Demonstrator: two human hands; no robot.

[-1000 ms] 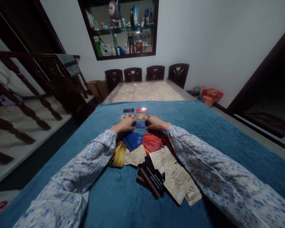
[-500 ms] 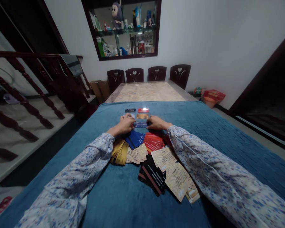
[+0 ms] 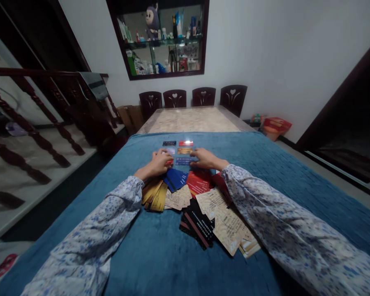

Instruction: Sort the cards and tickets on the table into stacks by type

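The table [image 3: 191,119] runs away from the person, its far half bare and its near half under a blue cloth [image 3: 265,164]. On the cloth, midway between the table's left and right edges, lies a fanned heap of cards [image 3: 200,205], with gold ones toward the left edge and beige ones toward the near right.

Beyond the heap, toward the far edge of the cloth, the left hand [image 3: 157,164] and the right hand [image 3: 205,159] flank a small grid of single cards. The right grip is loose, its fingers flat against the end of a blue card [image 3: 182,161]. The left grip curls over a red card [image 3: 169,163]; whether it pinches it I cannot tell.

Above these lie a gold card [image 3: 184,151], a second red card [image 3: 185,143] and a dark card [image 3: 169,143].

The plush cloth probably drags, so each card is better lifted than slid. It should be squared to the card above it with an even gap, and the sleeves held off the heap.
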